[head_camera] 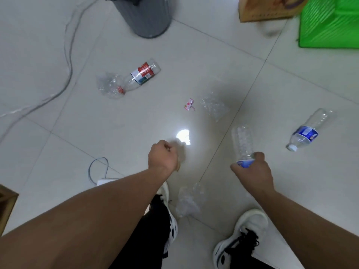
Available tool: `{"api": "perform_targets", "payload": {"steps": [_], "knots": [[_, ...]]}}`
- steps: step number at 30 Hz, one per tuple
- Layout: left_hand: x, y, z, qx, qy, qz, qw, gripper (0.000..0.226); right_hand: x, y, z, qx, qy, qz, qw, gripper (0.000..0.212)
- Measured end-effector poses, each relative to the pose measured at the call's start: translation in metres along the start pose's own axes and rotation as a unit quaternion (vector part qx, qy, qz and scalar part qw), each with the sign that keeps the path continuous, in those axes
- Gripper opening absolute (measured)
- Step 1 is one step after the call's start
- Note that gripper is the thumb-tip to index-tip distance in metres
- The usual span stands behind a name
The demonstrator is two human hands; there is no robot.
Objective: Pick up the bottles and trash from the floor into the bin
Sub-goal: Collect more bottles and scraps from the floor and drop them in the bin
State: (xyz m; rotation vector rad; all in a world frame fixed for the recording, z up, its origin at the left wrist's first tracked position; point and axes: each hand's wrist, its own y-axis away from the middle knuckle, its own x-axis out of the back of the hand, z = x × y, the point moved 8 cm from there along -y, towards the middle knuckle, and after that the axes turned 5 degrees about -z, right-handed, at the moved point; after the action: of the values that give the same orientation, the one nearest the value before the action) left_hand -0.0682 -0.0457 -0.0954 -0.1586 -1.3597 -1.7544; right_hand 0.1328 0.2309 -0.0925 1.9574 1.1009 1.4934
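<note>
Nearest me are the two forearms and, below them, the black-and-white sneakers (240,237) planted on the pale tiled floor (58,144). Between the feet lies a crumpled clear plastic wrapper (187,202) — trash not yet collected. My left hand (162,156) is curled into a loose fist; something tan seems to peek from under it, but I cannot tell what. My right hand (252,171) is wrapped around the capped, blue-labelled end of a clear water bottle (243,143), whose base points up and away from me.

Further out, a second blue-label bottle (307,131) lies on its side to the right of that hand, white cap towards me, long axis running up and to the right. A pink wrapper (189,104) and a scrap of clear film (213,107) sit ahead, between the hands. Beyond, to the left, a red-label bottle (139,74) rests with its red cap against another clear bag (108,85).

The dark grey bin (147,16) stands farthest, straight ahead and slightly left of centre, well apart from both hands — so I judge the held bottle must travel forward and leftward, across the litter, to reach it. The left hand is marginally nearer the bin, though the right one carries the load.
</note>
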Motion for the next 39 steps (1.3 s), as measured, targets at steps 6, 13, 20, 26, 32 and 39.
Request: {"api": "perform_targets", "payload": {"steps": [6,13,20,26,32,39], "knots": [[0.112,0.073,0.023,0.014,0.084,0.022,0.996,0.008,0.047,0.097,-0.076,0.019,-0.006,-0.006,1.0,0.06],[0.241,0.143,0.054,0.041,0.119,0.054,0.991,0.006,0.102,0.194,-0.188,0.066,0.005,0.0,0.998,0.072],[0.337,0.175,0.09,0.018,0.132,0.059,0.989,0.01,0.133,0.244,-0.286,0.101,0.014,0.002,0.995,0.081],[0.382,0.181,0.125,0.007,0.142,0.081,0.986,0.008,0.153,0.262,-0.343,0.145,0.009,-0.003,0.989,0.081],[0.385,0.176,0.167,0.029,0.15,0.096,0.984,0.011,0.169,0.237,-0.366,0.146,-0.001,-0.045,0.988,0.075],[0.366,0.178,0.22,0.061,0.161,0.104,0.98,0.01,0.218,0.199,-0.38,0.151,0.048,-0.094,0.983,0.048]]}}
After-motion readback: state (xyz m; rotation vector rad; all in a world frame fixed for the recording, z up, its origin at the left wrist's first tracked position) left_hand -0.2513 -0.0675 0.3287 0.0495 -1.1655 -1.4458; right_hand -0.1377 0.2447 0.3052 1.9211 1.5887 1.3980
